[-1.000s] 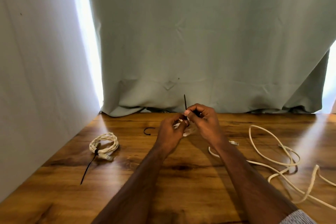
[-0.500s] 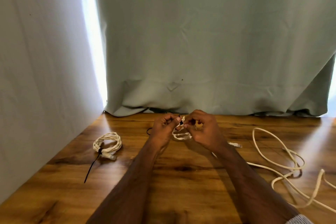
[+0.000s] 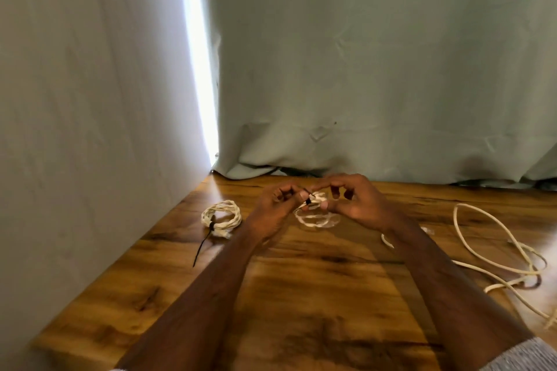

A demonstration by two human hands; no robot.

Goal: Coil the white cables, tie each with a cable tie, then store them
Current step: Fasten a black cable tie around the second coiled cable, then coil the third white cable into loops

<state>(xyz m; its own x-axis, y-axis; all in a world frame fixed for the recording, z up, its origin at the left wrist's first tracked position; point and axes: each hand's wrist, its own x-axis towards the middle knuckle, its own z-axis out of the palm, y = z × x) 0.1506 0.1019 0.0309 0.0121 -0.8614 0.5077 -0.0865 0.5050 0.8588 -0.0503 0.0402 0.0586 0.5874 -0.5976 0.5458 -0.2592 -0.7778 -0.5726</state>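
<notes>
A small coil of white cable (image 3: 316, 217) hangs between my two hands above the wooden table (image 3: 316, 295). A black cable tie (image 3: 308, 198) wraps its top. My left hand (image 3: 272, 209) pinches the tie's head against the coil. My right hand (image 3: 352, 202) holds the coil's right side with thumb and curled fingers. A finished white coil (image 3: 221, 217), bound with a black tie whose tail points toward me, lies at the left. A loose white cable (image 3: 494, 250) sprawls on the right.
A pale green curtain (image 3: 376, 69) hangs along the table's far edge, and a white wall (image 3: 90, 99) closes the left side. The table's front-left corner is near the bottom left. A cable plug (image 3: 428, 230) lies just right of my right wrist.
The tie's long tail that stuck up a second ago is pulled down and no longer shows. Both hands with the coil have shifted slightly. The view has tilted and swung left.
</notes>
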